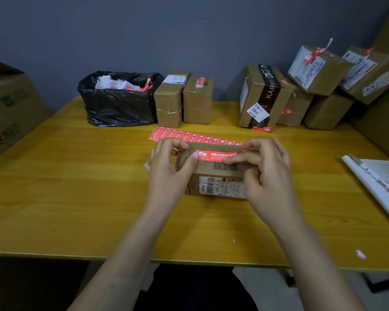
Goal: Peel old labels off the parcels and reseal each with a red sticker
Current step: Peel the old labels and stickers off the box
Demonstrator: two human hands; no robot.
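Observation:
A small brown parcel (220,173) stands in the middle of the yellow table (76,187), with a barcode label on its near face. A red sticker (216,155) lies along its top edge. My left hand (166,173) holds the parcel's left end, thumb pressed on the sticker's left end and forefinger curled over the far edge. My right hand (267,176) holds the right end the same way, thumb on the sticker's right end. A sheet of red stickers (189,135) lies flat just behind the parcel.
A black bin bag (117,108) with peeled paper sits at the back left, two parcels (180,102) beside it. Several stacked parcels (319,86) fill the back right. A notebook with a pen (382,187) lies at the right edge. A big carton (9,104) stands off the table's left.

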